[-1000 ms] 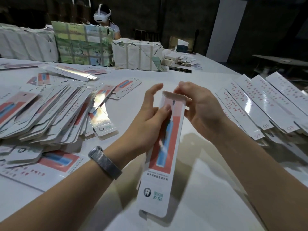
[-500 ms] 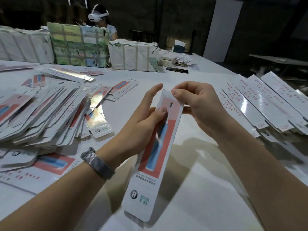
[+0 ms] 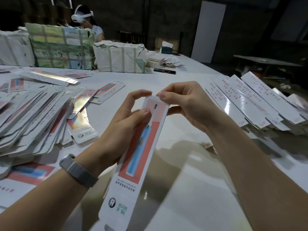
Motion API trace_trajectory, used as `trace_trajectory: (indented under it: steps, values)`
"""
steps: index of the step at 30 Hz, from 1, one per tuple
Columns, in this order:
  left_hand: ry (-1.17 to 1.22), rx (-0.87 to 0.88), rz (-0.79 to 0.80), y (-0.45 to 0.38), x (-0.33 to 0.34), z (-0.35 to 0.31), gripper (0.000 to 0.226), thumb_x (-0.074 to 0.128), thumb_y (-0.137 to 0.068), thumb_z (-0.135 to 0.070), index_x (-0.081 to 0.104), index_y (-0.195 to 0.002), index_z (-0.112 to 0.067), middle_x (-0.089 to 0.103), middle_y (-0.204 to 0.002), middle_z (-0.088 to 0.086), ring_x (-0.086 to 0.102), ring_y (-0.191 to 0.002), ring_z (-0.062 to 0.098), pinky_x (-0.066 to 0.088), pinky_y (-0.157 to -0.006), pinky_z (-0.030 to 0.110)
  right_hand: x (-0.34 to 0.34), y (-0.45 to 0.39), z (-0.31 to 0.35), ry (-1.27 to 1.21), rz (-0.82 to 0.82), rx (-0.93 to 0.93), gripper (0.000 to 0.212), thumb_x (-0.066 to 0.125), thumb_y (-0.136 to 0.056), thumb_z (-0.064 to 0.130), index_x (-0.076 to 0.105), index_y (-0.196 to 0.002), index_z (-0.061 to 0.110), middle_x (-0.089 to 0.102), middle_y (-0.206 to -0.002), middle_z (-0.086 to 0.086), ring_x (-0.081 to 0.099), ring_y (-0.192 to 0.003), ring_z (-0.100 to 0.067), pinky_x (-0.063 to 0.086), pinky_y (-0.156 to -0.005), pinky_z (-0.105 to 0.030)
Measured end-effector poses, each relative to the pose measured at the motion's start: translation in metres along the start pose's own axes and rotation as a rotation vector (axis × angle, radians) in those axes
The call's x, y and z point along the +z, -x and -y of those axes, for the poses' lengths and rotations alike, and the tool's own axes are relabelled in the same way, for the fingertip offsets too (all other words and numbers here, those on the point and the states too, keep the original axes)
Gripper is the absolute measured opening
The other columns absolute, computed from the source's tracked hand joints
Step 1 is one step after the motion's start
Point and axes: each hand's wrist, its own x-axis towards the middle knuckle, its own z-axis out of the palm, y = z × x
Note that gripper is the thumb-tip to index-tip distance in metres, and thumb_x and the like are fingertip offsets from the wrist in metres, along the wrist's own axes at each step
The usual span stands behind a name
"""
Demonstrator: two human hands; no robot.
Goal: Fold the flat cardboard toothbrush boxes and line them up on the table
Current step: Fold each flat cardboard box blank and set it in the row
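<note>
2 hands grip 1 toothbrush box [image 3: 140, 152]: left hand [image 3: 123, 130] thumb-clamped, right hand [image 3: 186, 104] pinching its top.

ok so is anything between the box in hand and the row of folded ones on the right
Nothing visible. The toothbrush box, held by the left hand and right hand, has only bare table between it and the row of folded boxes.
</note>
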Motion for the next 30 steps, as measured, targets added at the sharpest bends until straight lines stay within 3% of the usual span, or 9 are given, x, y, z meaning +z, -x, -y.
trace_trajectory:
  steps: [5,8,10,12,16,21,24,26,30]
  values:
    - [0.025,0.063,-0.214,-0.006,-0.005,0.009,0.025,0.046,-0.105,-0.022,0.050,-0.118,-0.041,0.067,-0.069,-0.008,0.062,-0.053,0.007,0.049,-0.048,0.018,0.019,-0.001,-0.008,-0.066,0.072,0.047,0.026,0.055,-0.100,0.024,0.068,-0.119,0.012,0.072,-0.114,-0.012,0.066,-0.110,-0.026,0.061,-0.083,-0.041]
    - [0.038,0.091,-0.245,-0.009,-0.002,0.008,0.024,0.056,-0.099,-0.032,0.049,-0.113,-0.050,0.070,-0.076,-0.007,0.067,-0.066,0.007,0.053,-0.054,0.022,0.025,-0.003,-0.006,-0.058,0.038,0.070,0.034,0.052,-0.102,0.030,0.060,-0.133,0.020,0.067,-0.126,-0.005,0.065,-0.111,-0.013,0.056,-0.090,-0.033]
    - [0.052,0.083,-0.243,-0.011,-0.001,0.004,0.037,0.067,-0.082,-0.045,0.048,-0.112,-0.054,0.072,-0.098,0.002,0.072,-0.086,0.016,0.058,-0.060,0.031,0.024,-0.002,-0.002,0.171,-0.085,-0.034,0.042,0.052,-0.101,0.038,0.054,-0.141,0.024,0.056,-0.130,0.003,0.058,-0.110,-0.004,0.051,-0.091,-0.021]
    - [0.104,0.070,-0.262,-0.010,-0.003,0.003,0.048,0.071,-0.075,-0.046,0.048,-0.117,-0.052,0.068,-0.113,0.012,0.073,-0.093,0.025,0.060,-0.060,0.036,0.023,0.002,0.001,0.506,-0.103,-0.148,0.056,0.059,-0.095,0.047,0.047,-0.146,0.028,0.044,-0.122,0.007,0.049,-0.105,-0.003,0.045,-0.091,-0.020]
    - [0.422,-0.033,-0.211,-0.014,-0.004,0.004,0.036,0.056,-0.094,-0.046,0.057,-0.129,-0.042,0.073,-0.116,0.008,0.074,-0.096,0.020,0.061,-0.067,0.036,0.029,0.010,0.001,0.884,0.010,-0.186,0.083,0.070,-0.083,0.051,0.032,-0.153,0.031,0.039,-0.114,0.004,0.053,-0.098,-0.013,0.054,-0.084,-0.031]
    - [0.384,-0.049,-0.054,-0.016,-0.005,0.010,0.035,0.045,-0.095,-0.060,0.046,-0.130,-0.066,0.069,-0.128,0.004,0.060,-0.126,0.019,0.056,-0.086,0.054,-0.012,0.011,0.024,0.971,-0.256,-0.083,0.066,0.070,-0.079,0.041,0.047,-0.141,0.033,0.057,-0.111,0.005,0.058,-0.097,-0.016,0.056,-0.083,-0.040]
    - [0.355,-0.009,-0.048,-0.015,-0.007,0.016,0.037,0.045,-0.096,-0.052,0.052,-0.132,-0.052,0.069,-0.127,0.006,0.064,-0.121,0.021,0.054,-0.085,0.052,-0.061,0.013,0.038,0.992,-0.620,-0.025,0.046,0.066,-0.083,0.039,0.059,-0.127,0.028,0.054,-0.118,0.003,0.058,-0.097,-0.017,0.052,-0.083,-0.036]
    - [0.337,-0.004,-0.072,-0.017,-0.007,0.018,0.030,0.039,-0.102,-0.044,0.058,-0.126,-0.045,0.071,-0.121,0.008,0.067,-0.115,0.024,0.052,-0.084,0.052,-0.095,0.017,0.041,1.072,-0.756,0.058,0.032,0.065,-0.088,0.032,0.064,-0.119,0.024,0.046,-0.121,0.002,0.055,-0.091,-0.016,0.045,-0.076,-0.030]
    - [0.341,-0.023,-0.118,-0.020,-0.006,0.018,0.028,0.038,-0.103,-0.040,0.063,-0.116,-0.041,0.074,-0.107,0.005,0.073,-0.099,0.027,0.062,-0.071,0.041,-0.138,0.031,0.032,1.193,-0.673,0.308,0.022,0.057,-0.094,0.022,0.071,-0.111,0.022,0.064,-0.110,-0.003,0.054,-0.074,-0.013,0.042,-0.064,-0.026]
